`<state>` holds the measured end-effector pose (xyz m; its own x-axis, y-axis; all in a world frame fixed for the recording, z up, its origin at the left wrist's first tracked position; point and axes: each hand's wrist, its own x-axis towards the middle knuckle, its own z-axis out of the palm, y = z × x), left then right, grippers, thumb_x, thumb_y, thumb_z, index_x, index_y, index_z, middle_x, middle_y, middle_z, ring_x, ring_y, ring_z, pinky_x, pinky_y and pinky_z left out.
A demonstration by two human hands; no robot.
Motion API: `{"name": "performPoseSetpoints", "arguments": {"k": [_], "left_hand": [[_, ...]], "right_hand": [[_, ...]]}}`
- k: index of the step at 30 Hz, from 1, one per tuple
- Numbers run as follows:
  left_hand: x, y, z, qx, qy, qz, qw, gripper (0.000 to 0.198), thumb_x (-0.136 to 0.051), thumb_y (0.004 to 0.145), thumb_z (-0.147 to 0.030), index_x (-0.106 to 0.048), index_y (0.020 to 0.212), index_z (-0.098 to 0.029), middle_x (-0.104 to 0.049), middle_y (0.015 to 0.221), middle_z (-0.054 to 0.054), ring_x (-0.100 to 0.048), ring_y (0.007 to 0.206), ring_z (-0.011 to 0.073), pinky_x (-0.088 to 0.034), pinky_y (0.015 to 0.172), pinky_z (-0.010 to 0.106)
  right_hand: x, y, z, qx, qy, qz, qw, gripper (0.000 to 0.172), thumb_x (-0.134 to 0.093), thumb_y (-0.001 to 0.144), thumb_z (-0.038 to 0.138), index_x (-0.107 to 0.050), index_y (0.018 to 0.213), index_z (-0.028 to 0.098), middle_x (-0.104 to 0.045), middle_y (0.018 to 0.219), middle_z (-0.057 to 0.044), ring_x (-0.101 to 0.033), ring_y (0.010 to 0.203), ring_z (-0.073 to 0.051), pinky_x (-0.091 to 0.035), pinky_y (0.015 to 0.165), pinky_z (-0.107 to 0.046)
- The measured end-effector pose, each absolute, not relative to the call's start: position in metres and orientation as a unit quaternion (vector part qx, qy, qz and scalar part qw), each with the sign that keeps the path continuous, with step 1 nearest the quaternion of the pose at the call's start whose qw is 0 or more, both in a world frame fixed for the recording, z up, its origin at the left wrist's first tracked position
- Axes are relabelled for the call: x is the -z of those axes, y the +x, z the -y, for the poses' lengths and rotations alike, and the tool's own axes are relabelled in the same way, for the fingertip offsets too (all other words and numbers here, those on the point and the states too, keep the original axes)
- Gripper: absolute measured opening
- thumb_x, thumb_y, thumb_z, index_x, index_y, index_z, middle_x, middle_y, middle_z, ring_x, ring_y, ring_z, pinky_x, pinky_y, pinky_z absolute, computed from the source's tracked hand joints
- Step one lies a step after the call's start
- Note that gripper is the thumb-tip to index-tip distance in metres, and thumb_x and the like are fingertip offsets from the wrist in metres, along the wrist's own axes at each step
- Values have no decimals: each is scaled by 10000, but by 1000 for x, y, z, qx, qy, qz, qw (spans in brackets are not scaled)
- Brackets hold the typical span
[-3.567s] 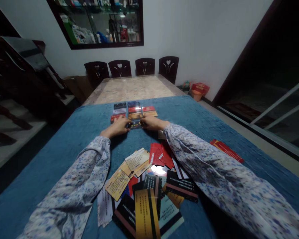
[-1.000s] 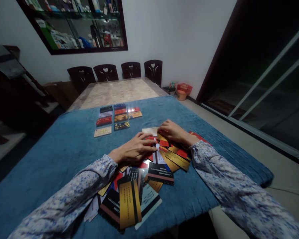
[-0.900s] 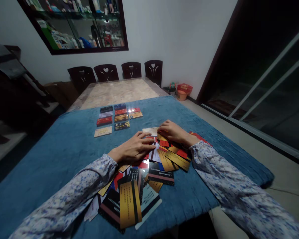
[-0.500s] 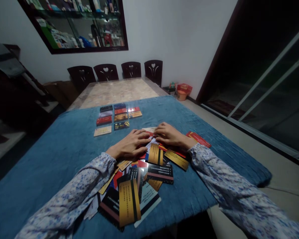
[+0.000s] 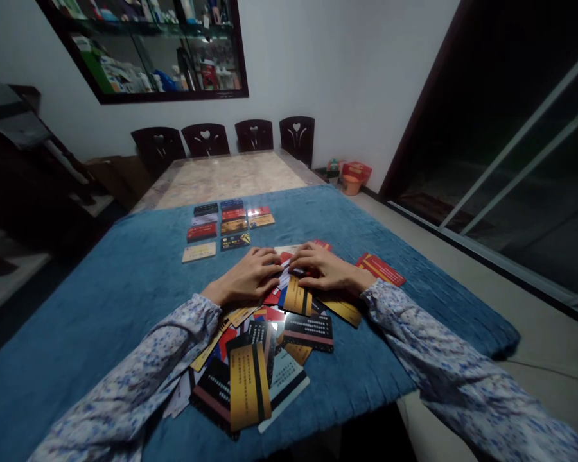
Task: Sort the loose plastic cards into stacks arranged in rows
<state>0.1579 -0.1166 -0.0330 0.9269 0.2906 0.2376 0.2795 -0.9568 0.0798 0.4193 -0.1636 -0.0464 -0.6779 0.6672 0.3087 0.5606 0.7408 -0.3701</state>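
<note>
A loose pile of plastic cards, with a gold card (image 5: 250, 388), a black card (image 5: 308, 331) and a pale card (image 5: 285, 385) on top, covers the near part of the blue cloth. My left hand (image 5: 250, 274) lies over the far left of the pile, palm down, fingers slightly bent and apart. Opposite it, my right hand (image 5: 322, 266) rests on the cards, its fingers curved towards the left. Another gold card (image 5: 297, 296) lies just below the right fingers. Both palms hide the cards beneath them, and neither hand visibly grips one.
Short rows of cards, among them a black VIP card (image 5: 236, 241) and a beige card (image 5: 199, 252), lie farther back on the blue cloth (image 5: 144, 282). Red cards (image 5: 380, 268) lie beyond my right wrist. Dark chairs (image 5: 205, 139) line the table's far end.
My right hand has slid left and slightly towards me, uncovering a red card behind it. My left hand has shifted a little left. The cards below them barely differ.
</note>
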Motion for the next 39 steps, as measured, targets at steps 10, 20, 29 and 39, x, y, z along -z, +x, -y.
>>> {"name": "performPoseSetpoints", "arguments": {"k": [10,20,29,39], "left_hand": [[28,156,137,-158,981,-114,-15,304,-505,997,-340,-690,1185,-189,-711,1209,136,-562,1218,297,-418,1004,475],[30,157,139,-103,972,-213,-6,478,-626,917,-581,-689,1173,-183,-690,1245,145,-527,1206,345,-404,969,515],[38,157,132,-96,957,-274,-10,256,-605,955,-390,-701,1084,-191,-717,1165,108,-533,1196,309,-407,963,478],[37,158,132,-84,957,-273,-44,258,-538,994,-317,-682,1154,-175,-682,1223,131,-510,1238,312,-423,973,479]], "right_hand": [[56,415,155,-88,-376,896,221,288,-687,926,378,-752,1147,204,-715,1216,-116,-543,1114,-278,-427,1028,-491],[59,400,154,-28,-487,852,191,295,-617,978,443,-760,1100,215,-707,1132,-115,-516,1056,-264,-405,938,-438],[60,394,154,18,-497,846,193,264,-584,1000,395,-744,1070,199,-714,1083,-116,-505,1030,-259,-362,869,-410],[60,412,150,-33,-402,892,204,241,-654,946,386,-755,1078,212,-717,1158,-118,-506,1089,-282,-402,921,-452]]}}
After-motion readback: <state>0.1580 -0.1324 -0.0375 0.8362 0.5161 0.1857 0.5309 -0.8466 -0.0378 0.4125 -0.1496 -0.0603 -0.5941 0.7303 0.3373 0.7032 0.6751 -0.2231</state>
